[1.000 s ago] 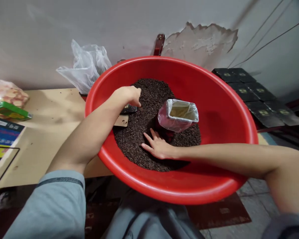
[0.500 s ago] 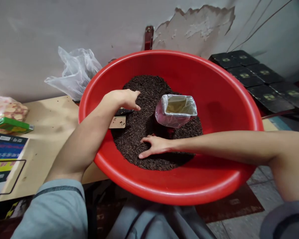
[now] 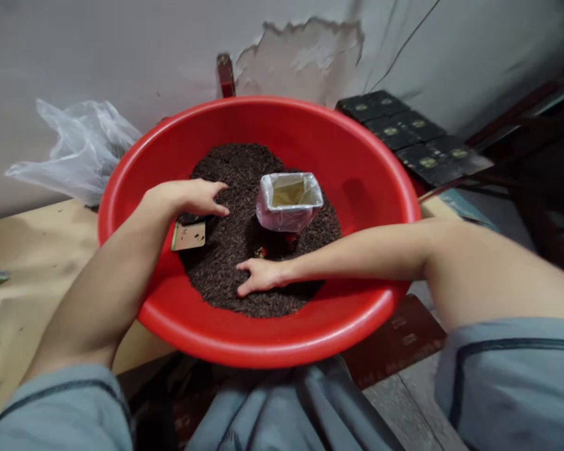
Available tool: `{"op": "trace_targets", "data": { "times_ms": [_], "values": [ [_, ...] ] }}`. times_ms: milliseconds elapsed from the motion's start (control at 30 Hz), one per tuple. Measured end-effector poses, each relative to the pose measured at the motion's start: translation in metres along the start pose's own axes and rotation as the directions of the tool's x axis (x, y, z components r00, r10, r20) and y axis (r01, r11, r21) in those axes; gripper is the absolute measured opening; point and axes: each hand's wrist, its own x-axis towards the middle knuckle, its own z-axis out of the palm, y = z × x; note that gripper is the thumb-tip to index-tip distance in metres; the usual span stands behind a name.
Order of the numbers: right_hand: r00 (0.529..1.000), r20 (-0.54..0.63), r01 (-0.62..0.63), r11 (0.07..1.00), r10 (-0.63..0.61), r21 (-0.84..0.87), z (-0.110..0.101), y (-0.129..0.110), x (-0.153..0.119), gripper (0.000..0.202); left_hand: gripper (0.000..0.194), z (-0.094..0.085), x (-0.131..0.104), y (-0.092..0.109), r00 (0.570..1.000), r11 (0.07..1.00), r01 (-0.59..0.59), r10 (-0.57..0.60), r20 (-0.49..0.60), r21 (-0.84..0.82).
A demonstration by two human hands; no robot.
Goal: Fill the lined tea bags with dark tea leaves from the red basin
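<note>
A big red plastic basin (image 3: 376, 169) holds a bed of dark, loose dried leaves (image 3: 225, 238), which look like tea. My left hand (image 3: 202, 197) is over the left part of the leaves, thumb and fingers apart, holding nothing. Nearer to me, my right hand (image 3: 262, 275) touches the leaves with its thumb and fingers spread. Between and right of the hands, an open-topped box lined with clear plastic (image 3: 286, 216) stands among the leaves. Under my left wrist lies a flat tan piece (image 3: 190, 236) with leaf crumbs on it, partly hidden.
Left of the basin, a clear plastic bag (image 3: 84, 150) stands on the light wooden table (image 3: 32, 250). Several black square packs (image 3: 395, 125) lie in rows behind the basin to the right. The wall behind has a peeled patch (image 3: 305, 56).
The view has swung right, so everything appears further left. Both hands stay spread at the leaves with small shifts. A small red and yellow patch now shows just behind my right hand.
</note>
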Motion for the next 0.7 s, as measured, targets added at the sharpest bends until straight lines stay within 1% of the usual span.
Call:
{"op": "trace_targets", "data": {
  "times_ms": [67,100,167,233,300,333,400,467,500,567,633,700],
  "values": [
    [1.0,0.011,-0.02,1.0,0.02,-0.024,-0.006,-0.007,0.0,0.083,0.094,0.002,0.0,0.001,1.0,1.0,-0.006,0.006,-0.003,-0.002],
    [1.0,0.022,-0.007,0.999,0.008,-0.037,-0.011,-0.014,-0.001,0.081,0.095,0.002,0.001,0.002,1.0,1.0,-0.004,0.004,0.004,-0.004],
    [0.997,0.009,0.074,0.996,-0.074,-0.039,-0.026,-0.032,-0.004,0.07,0.095,0.003,0.002,0.002,1.0,1.0,0.009,-0.009,0.02,-0.008],
    [0.985,-0.045,0.168,0.985,-0.169,-0.034,-0.046,-0.053,-0.013,0.058,0.094,0.003,0.002,0.001,1.0,1.0,0.019,-0.018,0.022,-0.008],
    [0.959,-0.138,0.245,0.969,-0.248,-0.042,-0.072,-0.072,-0.026,0.052,0.092,0.0,-0.001,0.001,1.0,1.0,0.017,-0.016,0.021,-0.011],
    [0.937,-0.193,0.283,0.957,-0.29,-0.062,-0.086,-0.079,-0.034,0.049,0.091,-0.002,-0.003,0.001,1.0,1.0,0.012,-0.012,0.027,-0.016],
    [0.876,-0.293,0.351,0.923,-0.383,-0.156,-0.116,-0.087,-0.047,0.039,0.09,-0.005,-0.006,0.001,0.999,1.0,0.011,-0.01,0.044,-0.024],
    [0.828,-0.351,0.339,0.89,-0.436,-0.306,-0.148,-0.084,-0.056,0.033,0.092,-0.007,-0.007,0.001,0.999,0.999,0.022,-0.021,0.048,-0.023],
    [0.82,-0.363,0.306,0.875,-0.443,-0.375,-0.162,-0.079,-0.057,0.033,0.093,-0.007,-0.007,0.001,0.999,0.999,0.028,-0.027,0.043,-0.021],
    [0.823,-0.351,0.244,0.836,-0.446,-0.491,-0.187,-0.065,-0.057,0.035,0.093,-0.006,-0.005,-0.001,0.999,0.999,0.029,-0.028,0.039,-0.02],
    [0.817,-0.334,0.221,0.79,-0.47,-0.572,-0.204,-0.05,-0.054,0.037,0.092,-0.004,-0.003,-0.003,0.999,0.999,0.025,-0.025,0.038,-0.021],
    [0.784,-0.337,0.238,0.754,-0.521,-0.612,-0.213,-0.041,-0.052,0.038,0.092,-0.003,-0.002,-0.005,0.999,0.999,0.031,-0.031,0.033,-0.014]
  ]
}}
